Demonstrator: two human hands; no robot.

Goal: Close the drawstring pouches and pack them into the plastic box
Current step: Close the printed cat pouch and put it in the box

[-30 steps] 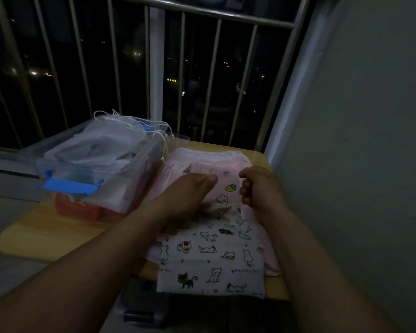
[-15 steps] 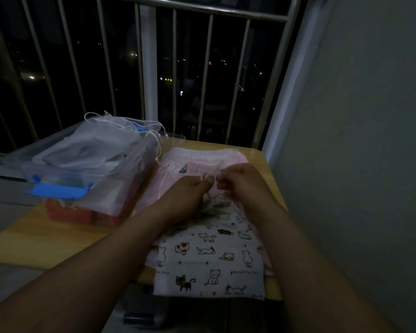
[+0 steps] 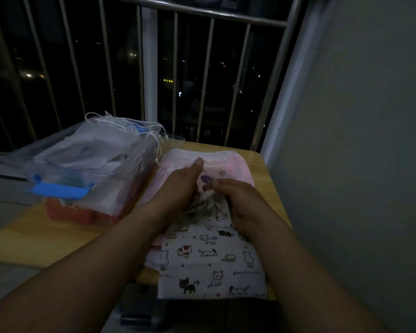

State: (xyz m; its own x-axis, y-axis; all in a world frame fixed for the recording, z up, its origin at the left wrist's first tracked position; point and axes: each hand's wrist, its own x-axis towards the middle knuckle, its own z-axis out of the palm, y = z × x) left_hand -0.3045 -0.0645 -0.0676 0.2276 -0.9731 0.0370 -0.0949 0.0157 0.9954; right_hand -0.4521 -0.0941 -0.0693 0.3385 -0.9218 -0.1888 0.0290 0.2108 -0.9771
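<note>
The cat-print pouch [image 3: 211,260] lies just beside the plastic box [image 3: 130,181], on its right. It rests on a pink pouch [image 3: 235,169], and its long axis runs roughly parallel to the box's long wall. The pouch's mouth is level with the middle of the box and is bunched up between your hands. Its closed bottom hangs past the edge of the surface [image 3: 46,231], beyond the box's latched end.

Your right hand [image 3: 240,203] is on the side away from the box. Its fingers [image 3: 222,186] are curled tight and pinch something small and grey at the bunched mouth. It is probably the cord, but the light is too dim to be sure. Your left hand [image 3: 180,186] covers the box side of the mouth, thumb stretched straight. Its fingers are hidden under the palm, so I cannot tell whether they grip the cloth.

A cinching pull would likely run away from the box, where the surface soon ends and the wall [image 3: 346,140] stands near, so keep it short. Your left hand is nearer the box and suits the carry. The box is heaped above its rim with white pouches [image 3: 94,145], and their cords trail over the side facing you. Lift high over them or you may snag one.
</note>
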